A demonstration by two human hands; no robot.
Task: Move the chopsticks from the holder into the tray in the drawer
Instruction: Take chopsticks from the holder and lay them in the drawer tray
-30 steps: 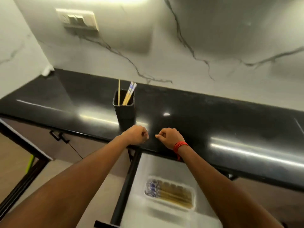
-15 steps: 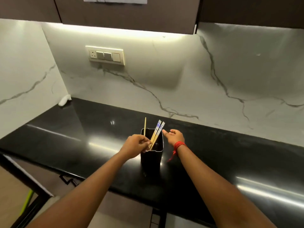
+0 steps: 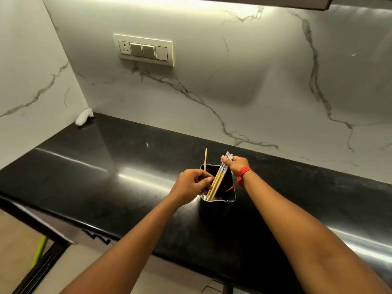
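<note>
The right hand (image 3: 235,165) is gripping the patterned tops of the chopsticks (image 3: 218,179) leaning in the black holder (image 3: 218,205) on the countertop (image 3: 106,177), while the left hand (image 3: 191,185), fingers curled, is touching their shafts beside one upright single chopstick (image 3: 205,159).

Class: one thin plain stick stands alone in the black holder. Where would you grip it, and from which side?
Pinch the single stick at its bare top, coming from above: it stands nearly upright, its lower part is sunk in the holder, and the left hand crowds its base.
</note>
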